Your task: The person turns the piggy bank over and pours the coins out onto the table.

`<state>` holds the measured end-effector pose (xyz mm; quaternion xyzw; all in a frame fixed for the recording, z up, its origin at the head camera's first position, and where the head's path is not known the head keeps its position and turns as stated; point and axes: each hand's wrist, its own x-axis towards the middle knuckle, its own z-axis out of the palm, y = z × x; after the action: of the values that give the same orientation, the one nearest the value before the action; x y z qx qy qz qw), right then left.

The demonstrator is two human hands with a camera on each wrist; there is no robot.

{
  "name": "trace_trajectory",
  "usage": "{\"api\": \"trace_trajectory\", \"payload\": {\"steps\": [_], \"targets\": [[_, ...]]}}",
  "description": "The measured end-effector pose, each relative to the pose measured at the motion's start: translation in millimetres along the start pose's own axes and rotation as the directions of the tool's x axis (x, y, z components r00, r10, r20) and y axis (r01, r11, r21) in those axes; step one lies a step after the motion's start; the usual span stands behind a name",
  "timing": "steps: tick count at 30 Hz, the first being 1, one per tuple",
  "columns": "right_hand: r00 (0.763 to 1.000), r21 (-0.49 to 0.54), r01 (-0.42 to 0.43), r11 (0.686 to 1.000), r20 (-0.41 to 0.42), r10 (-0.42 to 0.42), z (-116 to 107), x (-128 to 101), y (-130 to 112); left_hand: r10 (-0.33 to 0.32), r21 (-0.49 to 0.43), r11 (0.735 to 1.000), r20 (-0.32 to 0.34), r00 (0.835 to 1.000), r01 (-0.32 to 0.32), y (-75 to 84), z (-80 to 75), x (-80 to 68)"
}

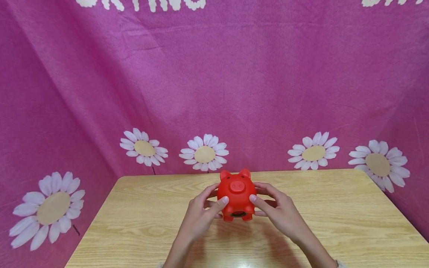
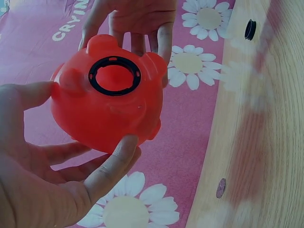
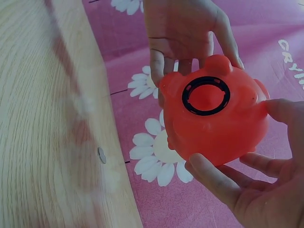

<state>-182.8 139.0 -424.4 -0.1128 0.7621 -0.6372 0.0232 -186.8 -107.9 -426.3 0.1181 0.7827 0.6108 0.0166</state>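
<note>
Both hands hold a red plastic piggy bank (image 1: 237, 195) a little above the wooden table (image 1: 151, 223). My left hand (image 1: 209, 204) grips its left side, with the thumb on the front and the fingers behind. My right hand (image 1: 264, 201) grips the right side the same way. The pig is tilted so its underside faces me. A black-rimmed round hole (image 2: 114, 75) in the belly stands unplugged, and it also shows in the right wrist view as a hole (image 3: 206, 95). The left hand (image 2: 71, 175) and the right hand (image 3: 247, 185) curl round the body.
A small black round plug (image 2: 250, 29) lies on the table, and a coin (image 2: 221, 188) lies nearer its edge; the coin (image 3: 101, 155) shows in the right wrist view too. A pink cloth with white daisies (image 1: 204, 152) hangs behind and beside the table.
</note>
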Motion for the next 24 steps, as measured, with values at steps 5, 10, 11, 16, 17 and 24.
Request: {"api": "trace_trajectory", "payload": {"steps": [5,10,11,16,17,24], "targets": [[1.000,0.017,0.005,1.000,0.015,-0.005,-0.5,-0.2,-0.4,0.014,-0.021,1.000,-0.004,1.000,-0.014,0.2,-0.3,-1.0],[0.999,0.045,-0.018,0.999,0.036,0.016,0.6,0.4,0.2,0.025,-0.008,1.000,-0.020,0.999,-0.025,-0.4,0.0,-1.5],[0.999,0.044,-0.025,0.999,0.036,0.023,1.1,0.5,0.3,0.023,-0.004,1.000,-0.021,1.000,-0.023,-0.4,0.2,-1.7],[0.999,0.034,0.041,0.999,-0.001,-0.041,3.5,-3.0,-2.4,0.081,-0.058,0.995,-0.043,0.996,-0.084,1.2,1.3,-4.0],[0.994,0.043,0.110,0.993,-0.010,-0.109,3.6,-4.5,-3.3,0.159,-0.076,0.984,-0.052,0.986,-0.163,1.8,1.0,-4.8],[0.819,0.166,0.569,0.805,-0.023,-0.574,-0.9,-5.5,-6.0,0.605,-0.171,0.776,-0.067,0.793,-0.607,5.7,-4.6,-4.7]]}}
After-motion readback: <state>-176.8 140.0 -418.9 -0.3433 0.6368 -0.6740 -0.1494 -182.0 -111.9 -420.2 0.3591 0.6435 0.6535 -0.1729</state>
